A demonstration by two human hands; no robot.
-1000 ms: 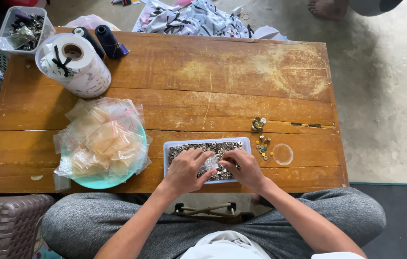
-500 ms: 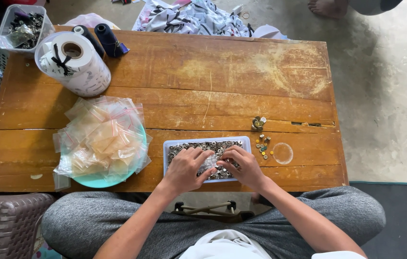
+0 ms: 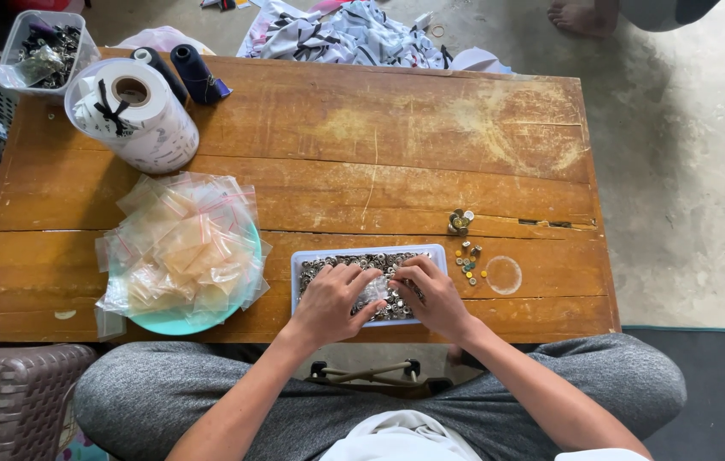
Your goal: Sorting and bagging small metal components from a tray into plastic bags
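Left hand (image 3: 330,300) and right hand (image 3: 432,294) both down in shallow pale-blue rectangular plastic tray (image 3: 368,255) of small metal fasteners, near front edge of worn wooden tabletop (image 3: 396,137). Fingers curled, pinching a small clear plastic bag (image 3: 374,290) between them. Loose metal fasteners (image 3: 468,259) just right of tray.

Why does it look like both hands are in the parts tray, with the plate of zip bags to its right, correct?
Not quite. Both hands, left hand and right hand, are in the tray, but the head view shows the teal plate of zip bags to its left.
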